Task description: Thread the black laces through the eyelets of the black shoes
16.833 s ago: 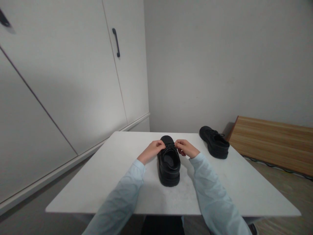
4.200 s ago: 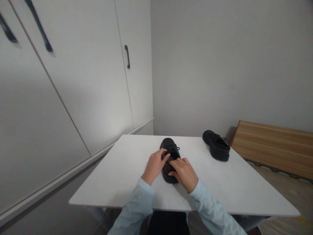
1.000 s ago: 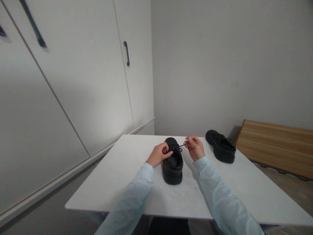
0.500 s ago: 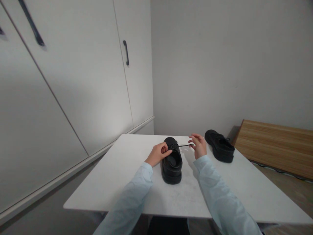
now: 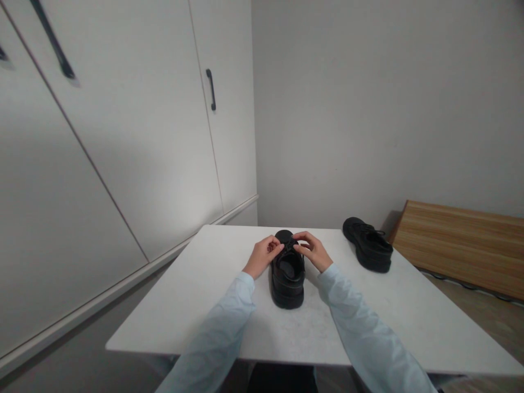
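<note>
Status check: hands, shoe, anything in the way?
Left hand and right hand at near shoe's laces. Near shoe upright on table. Second shoe right, clear of hands.

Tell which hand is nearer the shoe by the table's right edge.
Right. The right hand is left of the right-edge shoe, apart from it; the left hand is farther left, at the middle shoe.

Wht cabinet point(image 5: 135, 136), gry bkgd wall point(image 5: 368, 109)
</note>
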A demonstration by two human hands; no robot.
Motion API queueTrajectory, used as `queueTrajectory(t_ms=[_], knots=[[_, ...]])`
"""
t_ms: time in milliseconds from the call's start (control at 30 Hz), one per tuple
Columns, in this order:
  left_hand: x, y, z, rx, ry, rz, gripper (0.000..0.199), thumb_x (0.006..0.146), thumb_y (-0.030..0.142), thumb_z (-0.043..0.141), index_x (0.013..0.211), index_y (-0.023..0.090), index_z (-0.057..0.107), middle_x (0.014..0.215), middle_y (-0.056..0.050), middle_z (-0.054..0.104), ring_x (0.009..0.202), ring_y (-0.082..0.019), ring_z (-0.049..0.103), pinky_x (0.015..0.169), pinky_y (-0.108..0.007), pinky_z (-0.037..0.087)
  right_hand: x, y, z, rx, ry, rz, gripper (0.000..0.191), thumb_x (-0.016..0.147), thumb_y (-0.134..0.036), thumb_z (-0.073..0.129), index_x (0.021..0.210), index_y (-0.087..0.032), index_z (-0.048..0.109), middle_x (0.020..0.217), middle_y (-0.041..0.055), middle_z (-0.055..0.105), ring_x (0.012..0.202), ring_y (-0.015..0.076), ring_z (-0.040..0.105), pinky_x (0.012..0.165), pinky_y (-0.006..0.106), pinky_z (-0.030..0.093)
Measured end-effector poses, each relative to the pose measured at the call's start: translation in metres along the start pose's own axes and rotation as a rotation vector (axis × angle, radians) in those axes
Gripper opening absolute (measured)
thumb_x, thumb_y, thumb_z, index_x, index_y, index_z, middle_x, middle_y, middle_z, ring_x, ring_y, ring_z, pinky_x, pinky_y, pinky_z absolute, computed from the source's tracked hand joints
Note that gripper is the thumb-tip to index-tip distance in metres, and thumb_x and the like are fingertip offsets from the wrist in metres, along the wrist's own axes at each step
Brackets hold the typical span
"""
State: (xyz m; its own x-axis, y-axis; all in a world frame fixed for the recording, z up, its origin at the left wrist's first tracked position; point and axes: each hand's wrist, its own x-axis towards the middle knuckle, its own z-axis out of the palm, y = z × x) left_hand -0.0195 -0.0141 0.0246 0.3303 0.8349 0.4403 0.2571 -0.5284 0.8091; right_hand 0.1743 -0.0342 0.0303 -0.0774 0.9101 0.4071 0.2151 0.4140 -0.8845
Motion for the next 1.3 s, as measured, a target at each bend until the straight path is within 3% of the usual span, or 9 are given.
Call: queueTrajectory(t_ms=[167, 367, 467, 800, 933, 1033, 1300], knots=[[0.003, -0.002, -0.003, 0.012, 0.084, -0.027, 0.023, 0.081, 0.039, 0.054, 0.077, 0.017, 0.054, 0.072, 0.001, 0.057, 0.067, -0.011, 0.051, 0.064, -0.022, 0.040, -0.002, -0.001, 0.003, -0.031, -0.035, -0.058, 0.024, 0.067, -0.032, 0.070, 0.086, -0.022, 0.059, 0.096, 0.0033, 0.062, 0.097, 0.0231, 0.057, 0.088, 0.043, 0.043], [0.001, 0.000, 0.000, -0.008, -0.062, -0.003, 0.028, 0.073, 0.043, 0.064, 0.073, 0.016, 0.056, 0.070, 0.001, 0.056, 0.065, -0.012, 0.050, 0.062, -0.023, 0.040, -0.002, -0.001, 0.003, -0.078, -0.079, -0.099, 0.017, 0.069, -0.027, 0.066, 0.085, -0.022, 0.063, 0.098, 0.0040, 0.061, 0.099, 0.0234, 0.056, 0.087, 0.042, 0.044], [0.001, 0.001, 0.001, -0.010, -0.035, -0.009, 0.027, 0.077, 0.043, 0.059, 0.073, 0.017, 0.054, 0.070, 0.001, 0.055, 0.067, -0.012, 0.051, 0.064, -0.023, 0.040, -0.002, -0.002, 0.004, -0.101, -0.079, -0.144, 0.014, 0.071, -0.026, 0.064, 0.084, -0.022, 0.066, 0.097, 0.0045, 0.061, 0.099, 0.0231, 0.056, 0.085, 0.040, 0.045], [0.009, -0.010, -0.011, 0.062, 0.539, -0.090, 0.019, 0.084, 0.039, 0.049, 0.080, 0.020, 0.047, 0.074, 0.000, 0.056, 0.071, -0.013, 0.055, 0.067, -0.024, 0.043, -0.004, -0.008, 0.008, -0.187, -0.069, -0.208, 0.011, 0.071, -0.018, 0.059, 0.080, -0.022, 0.063, 0.100, 0.0053, 0.062, 0.100, 0.0235, 0.055, 0.087, 0.042, 0.041], [0.009, -0.011, -0.012, 0.152, 0.657, -0.043, 0.015, 0.084, 0.034, 0.051, 0.088, 0.020, 0.048, 0.086, -0.004, 0.057, 0.081, -0.016, 0.055, 0.076, -0.029, 0.044, -0.004, -0.008, 0.009, -0.233, -0.060, -0.240, 0.012, 0.070, -0.017, 0.057, 0.080, -0.022, 0.060, 0.098, 0.0051, 0.062, 0.098, 0.0238, 0.054, 0.088, 0.042, 0.039], [0.007, -0.005, -0.009, 0.188, 0.618, 0.019, 0.014, 0.083, 0.032, 0.052, 0.089, 0.020, 0.050, 0.089, -0.004, 0.056, 0.085, -0.016, 0.054, 0.079, -0.031, 0.044, -0.003, -0.007, 0.010, -0.255, -0.054, -0.278, 0.009, 0.072, -0.018, 0.057, 0.079, -0.023, 0.059, 0.095, 0.0048, 0.062, 0.095, 0.0238, 0.054, 0.088, 0.042, 0.039], [-0.002, 0.018, -0.002, 0.301, 0.317, 0.238, 0.007, 0.080, 0.027, 0.058, 0.083, 0.020, 0.058, 0.088, -0.004, 0.059, 0.091, -0.019, 0.052, 0.086, -0.033, 0.041, -0.003, -0.004, 0.012, -0.319, -0.067, -0.302, 0.009, 0.074, -0.016, 0.054, 0.081, -0.022, 0.055, 0.095, 0.0054, 0.061, 0.094, 0.0234, 0.052, 0.088, 0.041, 0.038]])
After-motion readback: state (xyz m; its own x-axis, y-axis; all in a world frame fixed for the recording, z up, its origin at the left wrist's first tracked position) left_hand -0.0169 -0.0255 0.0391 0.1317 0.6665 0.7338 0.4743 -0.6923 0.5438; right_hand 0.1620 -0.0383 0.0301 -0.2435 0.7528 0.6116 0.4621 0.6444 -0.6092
